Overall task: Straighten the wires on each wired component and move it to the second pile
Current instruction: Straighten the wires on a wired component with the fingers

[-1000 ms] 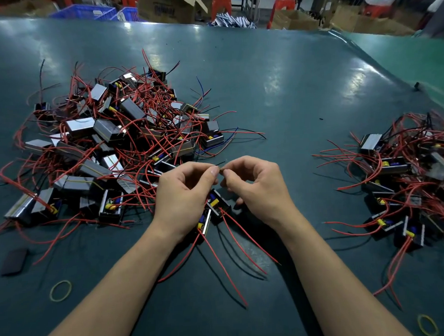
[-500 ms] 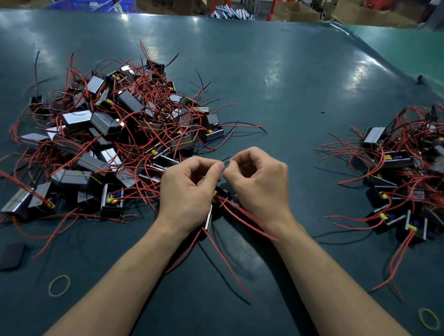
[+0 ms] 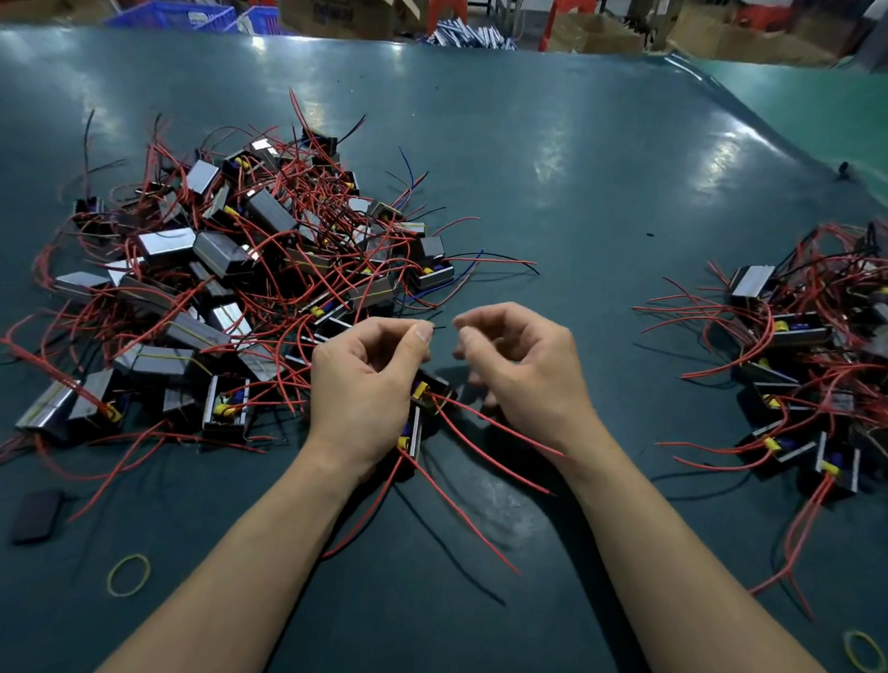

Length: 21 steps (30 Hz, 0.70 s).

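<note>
One wired component point(image 3: 419, 409) sits gripped under the left hand point(image 3: 365, 386), its thin black wire pinched, while the right hand point(image 3: 520, 365), curled but empty, must re-pinch to continue straightening.

– What do we hold?
– Our left hand point(image 3: 370, 386) grips a wired component point(image 3: 425, 404), pinching a thin dark wire point(image 3: 437, 328); our right hand point(image 3: 523, 368) hovers beside it, fingers curled, empty.
– And the piles?
– First pile point(image 3: 234, 290) toward the table's point(image 3: 578, 185) left edge; second pile point(image 3: 834, 362) at its right edge.
</note>
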### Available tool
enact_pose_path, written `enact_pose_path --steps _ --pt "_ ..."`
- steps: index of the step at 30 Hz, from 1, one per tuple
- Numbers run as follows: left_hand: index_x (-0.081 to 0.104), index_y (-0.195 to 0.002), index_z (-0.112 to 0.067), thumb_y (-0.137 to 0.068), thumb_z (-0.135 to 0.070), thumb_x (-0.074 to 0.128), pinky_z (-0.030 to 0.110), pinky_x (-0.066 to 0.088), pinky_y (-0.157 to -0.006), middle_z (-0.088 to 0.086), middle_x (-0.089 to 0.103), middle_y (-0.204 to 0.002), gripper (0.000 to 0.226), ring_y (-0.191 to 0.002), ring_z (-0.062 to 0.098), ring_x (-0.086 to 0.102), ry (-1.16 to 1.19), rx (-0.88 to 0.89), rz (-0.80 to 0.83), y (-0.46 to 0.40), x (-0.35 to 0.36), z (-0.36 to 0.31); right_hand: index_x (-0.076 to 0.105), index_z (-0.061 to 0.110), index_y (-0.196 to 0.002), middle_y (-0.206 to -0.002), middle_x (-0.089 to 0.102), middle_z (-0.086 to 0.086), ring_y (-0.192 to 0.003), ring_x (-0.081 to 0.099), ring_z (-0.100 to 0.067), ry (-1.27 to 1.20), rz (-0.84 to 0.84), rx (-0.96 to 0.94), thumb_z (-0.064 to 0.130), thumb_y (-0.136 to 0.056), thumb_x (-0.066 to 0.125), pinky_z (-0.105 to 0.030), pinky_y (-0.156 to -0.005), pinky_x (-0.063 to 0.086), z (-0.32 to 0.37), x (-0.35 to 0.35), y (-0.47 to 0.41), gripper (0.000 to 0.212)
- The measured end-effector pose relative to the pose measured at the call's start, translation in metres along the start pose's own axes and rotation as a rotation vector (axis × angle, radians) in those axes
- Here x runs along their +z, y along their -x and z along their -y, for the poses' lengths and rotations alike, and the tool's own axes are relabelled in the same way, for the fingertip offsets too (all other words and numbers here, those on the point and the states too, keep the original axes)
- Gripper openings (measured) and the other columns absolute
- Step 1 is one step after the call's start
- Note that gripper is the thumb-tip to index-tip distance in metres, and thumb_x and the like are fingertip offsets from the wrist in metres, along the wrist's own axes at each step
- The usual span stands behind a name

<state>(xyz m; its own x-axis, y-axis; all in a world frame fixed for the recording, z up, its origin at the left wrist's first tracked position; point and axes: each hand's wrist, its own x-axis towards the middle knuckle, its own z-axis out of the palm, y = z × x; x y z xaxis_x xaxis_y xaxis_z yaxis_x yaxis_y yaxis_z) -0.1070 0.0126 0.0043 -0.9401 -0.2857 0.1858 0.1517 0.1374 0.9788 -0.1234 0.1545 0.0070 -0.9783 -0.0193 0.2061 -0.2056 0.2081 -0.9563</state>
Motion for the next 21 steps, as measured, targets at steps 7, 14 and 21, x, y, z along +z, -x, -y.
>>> enact_pose_path --steps 7,14,21 --pt "0.072 -0.08 -0.017 -0.089 -0.013 0.068 0.016 0.051 -0.066 -0.009 0.069 -0.07 0.011 -0.068 0.003 0.063 0.021 0.047 0.058 0.0029 0.002 -0.004 0.07 0.012 -0.084 -0.067 0.07 0.0 -0.054 0.06 -0.006 -0.149 0.009 -0.043 0.007 -0.089 0.068 -0.016 -0.047 0.045 0.0042 -0.0017 0.0002 0.007" --pt "0.073 -0.087 -0.013 -0.091 -0.01 0.066 0.024 0.053 -0.068 0.0 0.071 -0.077 0.008 -0.072 0.014 0.065 0.028 0.11 0.11 0.0057 0.0019 -0.0064 0.071 0.015 -0.093 -0.074 0.071 -0.002 -0.058 0.062 -0.009 -0.275 0.043 -0.004 0.007 -0.087 0.07 -0.023 -0.044 0.048 0.0048 -0.0048 -0.0013 0.01" --pt "0.076 -0.088 -0.009 -0.087 -0.011 0.071 0.04 0.054 -0.069 0.005 0.072 -0.078 0.005 -0.074 0.028 0.066 -0.04 0.135 0.121 0.007 0.0016 -0.0056 0.063 0.015 -0.079 -0.068 0.065 0.007 -0.058 0.062 -0.009 -0.205 0.077 -0.031 0.006 -0.085 0.071 -0.023 -0.042 0.045 0.0016 -0.0085 -0.0027 0.014"
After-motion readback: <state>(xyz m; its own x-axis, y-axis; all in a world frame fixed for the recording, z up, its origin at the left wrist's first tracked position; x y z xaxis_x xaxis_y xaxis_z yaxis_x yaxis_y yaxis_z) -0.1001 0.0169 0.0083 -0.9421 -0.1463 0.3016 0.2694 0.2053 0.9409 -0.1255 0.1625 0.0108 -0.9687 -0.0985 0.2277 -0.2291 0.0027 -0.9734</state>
